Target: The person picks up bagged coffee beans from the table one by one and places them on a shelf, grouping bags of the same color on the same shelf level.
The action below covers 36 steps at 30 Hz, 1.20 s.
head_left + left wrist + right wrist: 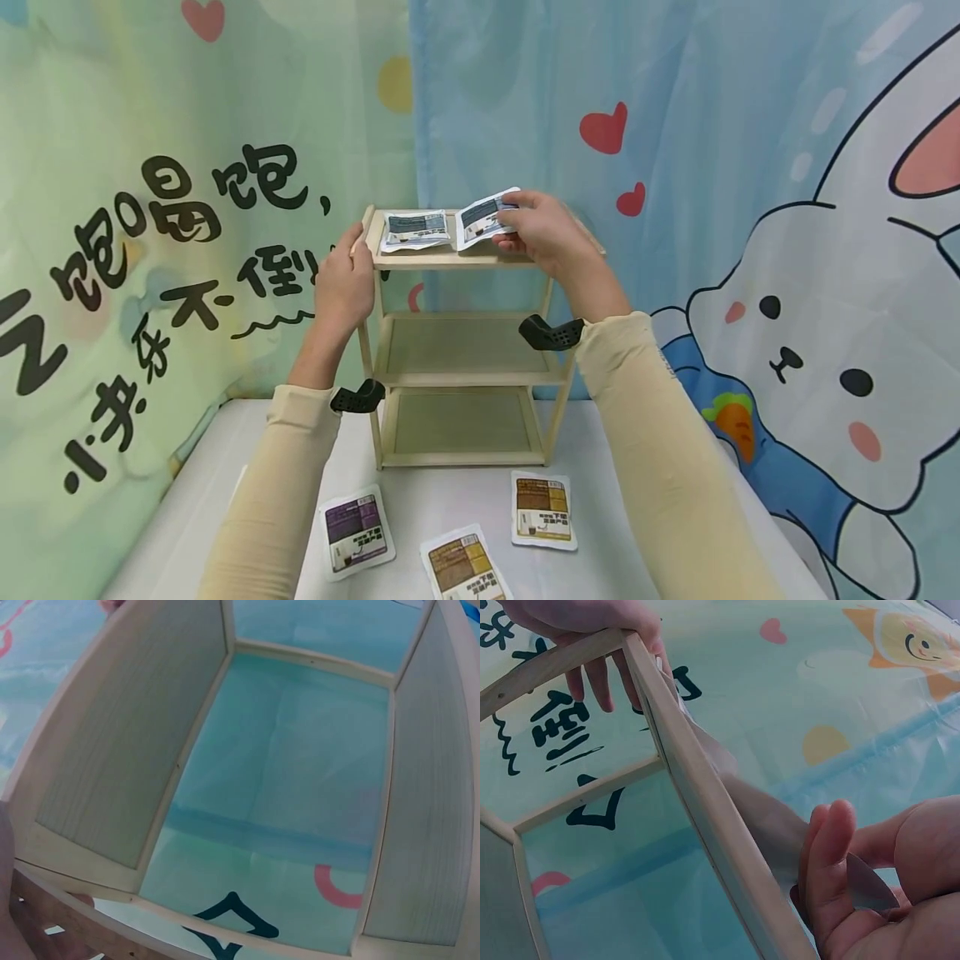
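A light wooden three-tier rack (465, 379) stands on the white table. My left hand (345, 279) grips the left end of its top shelf; in the right wrist view, the left hand's fingers (598, 681) hang down past that corner. Between thumb and fingers, my right hand (551, 229) pinches a white food pouch with a blue label (480, 218), tilted over the right part of the top shelf. Another blue-labelled pouch (415, 231) lies flat at the shelf's left. From the right wrist, the held pouch (765, 825) shows its plain side beside the shelf's edge.
On the table in front of the rack lie a purple-labelled pouch (356, 532) and two brown-labelled pouches, one at the right (543, 510) and one nearer me (467, 567). A printed cloth backdrop (495, 100) hangs close behind the rack.
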Tool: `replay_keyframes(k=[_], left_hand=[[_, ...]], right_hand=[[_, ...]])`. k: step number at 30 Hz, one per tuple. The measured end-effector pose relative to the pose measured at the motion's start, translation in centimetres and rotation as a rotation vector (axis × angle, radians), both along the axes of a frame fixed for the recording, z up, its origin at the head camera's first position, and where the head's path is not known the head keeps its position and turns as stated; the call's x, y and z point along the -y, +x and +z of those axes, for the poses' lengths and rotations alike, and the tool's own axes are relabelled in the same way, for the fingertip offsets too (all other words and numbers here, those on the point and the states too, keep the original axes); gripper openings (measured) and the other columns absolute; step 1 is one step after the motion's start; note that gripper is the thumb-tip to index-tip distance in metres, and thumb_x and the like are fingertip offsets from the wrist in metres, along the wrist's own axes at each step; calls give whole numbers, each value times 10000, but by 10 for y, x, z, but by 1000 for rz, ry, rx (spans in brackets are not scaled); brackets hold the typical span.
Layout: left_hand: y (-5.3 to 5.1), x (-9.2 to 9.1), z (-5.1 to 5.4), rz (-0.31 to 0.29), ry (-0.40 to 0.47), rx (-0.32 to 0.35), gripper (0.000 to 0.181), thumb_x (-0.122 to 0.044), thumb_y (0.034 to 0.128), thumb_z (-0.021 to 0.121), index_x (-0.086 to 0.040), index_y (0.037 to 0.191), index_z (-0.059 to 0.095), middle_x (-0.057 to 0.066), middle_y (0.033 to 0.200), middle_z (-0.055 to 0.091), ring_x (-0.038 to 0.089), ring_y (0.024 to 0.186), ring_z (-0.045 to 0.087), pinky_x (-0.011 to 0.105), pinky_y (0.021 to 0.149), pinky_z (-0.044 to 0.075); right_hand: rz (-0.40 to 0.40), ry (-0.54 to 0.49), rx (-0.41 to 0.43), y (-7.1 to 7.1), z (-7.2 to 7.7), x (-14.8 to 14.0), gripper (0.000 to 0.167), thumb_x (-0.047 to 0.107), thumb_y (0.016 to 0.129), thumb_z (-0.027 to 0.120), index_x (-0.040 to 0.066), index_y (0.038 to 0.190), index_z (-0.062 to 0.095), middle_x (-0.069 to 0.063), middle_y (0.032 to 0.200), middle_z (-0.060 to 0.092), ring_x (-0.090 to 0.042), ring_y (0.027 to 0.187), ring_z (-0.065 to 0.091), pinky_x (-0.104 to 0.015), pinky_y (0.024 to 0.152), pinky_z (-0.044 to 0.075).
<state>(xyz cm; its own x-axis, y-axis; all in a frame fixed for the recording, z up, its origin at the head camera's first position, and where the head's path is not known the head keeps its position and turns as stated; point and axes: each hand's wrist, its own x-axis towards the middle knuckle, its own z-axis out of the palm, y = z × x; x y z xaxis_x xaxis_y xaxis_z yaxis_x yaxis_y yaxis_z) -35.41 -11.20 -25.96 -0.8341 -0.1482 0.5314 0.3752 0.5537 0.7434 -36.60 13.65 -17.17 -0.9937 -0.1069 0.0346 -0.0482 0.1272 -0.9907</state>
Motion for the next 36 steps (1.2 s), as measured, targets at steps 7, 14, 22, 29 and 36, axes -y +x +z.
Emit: replay_keyframes(k=[7, 14, 22, 29, 36], left_hand=[[2, 1, -1, 11, 8, 8, 532, -299, 1000, 284, -124, 1481, 427, 162, 1435, 470, 310, 1257, 480, 500, 945, 415], [2, -1, -1, 4, -3, -1, 537, -318, 1010, 275, -110, 1484, 419, 161, 1443, 460, 302, 1277, 466, 496, 958, 412], [1, -2, 2, 10, -5, -3, 534, -312, 1005, 278, -117, 1478, 431, 165, 1434, 470, 311, 1266, 475, 501, 953, 413], [2, -1, 2, 13, -4, 7, 537, -303, 996, 278, -132, 1482, 427, 171, 1434, 467, 314, 1253, 484, 498, 931, 423], [1, -1, 1, 9, -3, 4, 544, -325, 1003, 258, -135, 1484, 423, 176, 1437, 463, 329, 1185, 513, 496, 905, 416]], right_hand=[[30, 16, 41, 2, 0, 3, 540, 54, 1011, 465, 44, 1519, 281, -217, 1247, 493, -104, 583, 570, -175, 589, 494], [15, 6, 36, -1, -2, -7, 543, 46, 1017, 428, 31, 1529, 250, -220, 1348, 442, -101, 633, 548, -169, 604, 495], [-7, 29, 60, -1, 1, -25, 549, 48, 1022, 413, 33, 1537, 221, -226, 1342, 427, -98, 657, 554, -167, 621, 494], [-19, 51, 99, -1, 6, -32, 562, 31, 1015, 417, 28, 1537, 210, -224, 1348, 403, -115, 666, 547, -174, 618, 495], [-30, 128, 93, 2, 5, -37, 576, 65, 1014, 425, -8, 1529, 176, -227, 1342, 393, -100, 633, 521, -171, 589, 471]])
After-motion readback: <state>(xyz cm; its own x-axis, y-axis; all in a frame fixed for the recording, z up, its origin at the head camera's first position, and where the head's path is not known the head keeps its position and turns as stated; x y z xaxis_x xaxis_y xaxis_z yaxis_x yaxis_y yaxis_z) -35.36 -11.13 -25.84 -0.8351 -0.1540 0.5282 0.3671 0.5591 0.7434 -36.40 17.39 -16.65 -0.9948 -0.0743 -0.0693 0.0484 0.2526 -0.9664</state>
